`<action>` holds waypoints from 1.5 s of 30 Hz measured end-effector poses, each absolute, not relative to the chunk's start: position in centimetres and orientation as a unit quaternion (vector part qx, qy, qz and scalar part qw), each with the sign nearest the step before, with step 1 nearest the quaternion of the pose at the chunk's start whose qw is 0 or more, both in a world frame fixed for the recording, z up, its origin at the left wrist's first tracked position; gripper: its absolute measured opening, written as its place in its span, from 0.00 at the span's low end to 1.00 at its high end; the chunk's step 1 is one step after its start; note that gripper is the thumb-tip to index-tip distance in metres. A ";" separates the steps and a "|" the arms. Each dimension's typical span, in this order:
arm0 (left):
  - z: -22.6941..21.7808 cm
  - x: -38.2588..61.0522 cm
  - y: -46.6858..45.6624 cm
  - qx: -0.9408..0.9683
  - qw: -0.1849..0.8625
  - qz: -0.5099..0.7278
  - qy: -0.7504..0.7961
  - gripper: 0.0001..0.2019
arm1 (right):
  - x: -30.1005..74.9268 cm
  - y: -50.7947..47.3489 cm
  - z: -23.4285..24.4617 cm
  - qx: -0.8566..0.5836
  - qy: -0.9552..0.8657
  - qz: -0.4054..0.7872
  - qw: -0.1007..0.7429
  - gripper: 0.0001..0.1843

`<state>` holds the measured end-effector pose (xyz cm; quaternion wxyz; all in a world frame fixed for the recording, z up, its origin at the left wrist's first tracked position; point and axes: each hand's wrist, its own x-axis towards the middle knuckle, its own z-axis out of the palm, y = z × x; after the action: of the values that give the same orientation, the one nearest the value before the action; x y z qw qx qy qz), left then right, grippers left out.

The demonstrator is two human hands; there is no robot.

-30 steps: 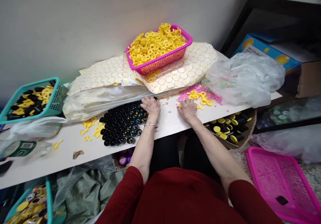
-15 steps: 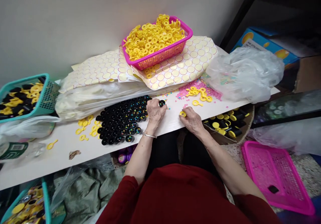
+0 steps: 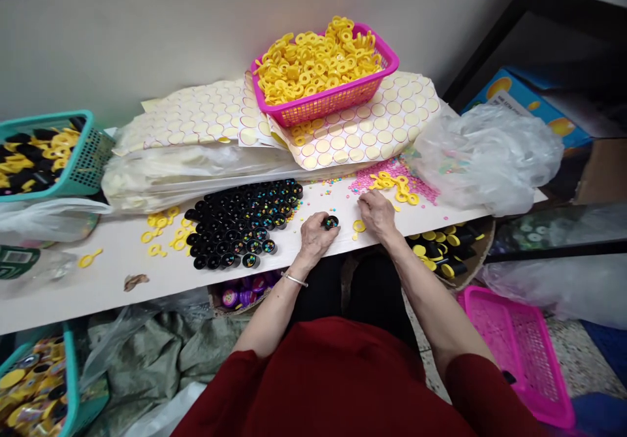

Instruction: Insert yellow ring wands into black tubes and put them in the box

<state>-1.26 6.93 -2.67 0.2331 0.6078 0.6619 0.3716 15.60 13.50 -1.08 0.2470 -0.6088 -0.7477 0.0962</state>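
Observation:
My left hand (image 3: 315,236) is closed around a small black cup (image 3: 331,222), held upright with coloured beads inside. To its right, my right hand (image 3: 378,215) has its fingers curled together at the tabletop; whatever they may pinch is hidden. A yellow ring with a short handle (image 3: 359,226) lies beside the right hand's fingers. Just beyond that hand are a spread of pink beads (image 3: 360,184) and a few yellow ring pieces (image 3: 401,189). Left of my left hand stands a block of black cups (image 3: 230,225), several with coloured beads in them.
A pink basket (image 3: 333,97) heaped with yellow rings sits on sticker sheets (image 3: 191,120) at the back. A clear plastic bag (image 3: 490,149) lies right, a teal basket (image 3: 93,156) left. Below the narrow table (image 3: 108,296) are a carton of black-and-yellow pieces (image 3: 448,254) and a pink tray (image 3: 519,339).
My left hand has brought the black cup nearer the table's front edge. My right hand has let go of the yellow ring and moved towards the pink beads. The view has shifted slightly.

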 end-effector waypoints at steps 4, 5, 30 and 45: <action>-3.4 -1.3 7.0 0.614 0.212 0.407 0.642 0.12 | 13.6 15.9 -0.6 -0.606 -0.777 0.094 0.146 0.12; -3.4 -1.3 7.0 0.616 0.206 0.408 0.641 0.12 | 13.2 16.3 -0.6 -0.607 -0.780 0.089 0.125 0.12; -3.2 -1.1 7.3 0.642 0.212 0.385 0.628 0.13 | 13.5 15.4 -1.3 -0.577 -0.776 0.196 0.165 0.13; -3.7 -1.1 7.3 0.663 0.198 0.376 0.617 0.12 | 11.6 10.2 1.8 -0.461 -0.857 0.157 0.172 0.11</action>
<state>-1.09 7.32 -3.71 0.1979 0.6629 0.6165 0.3758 11.56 10.16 1.78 0.1717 -0.4606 -0.8565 0.1572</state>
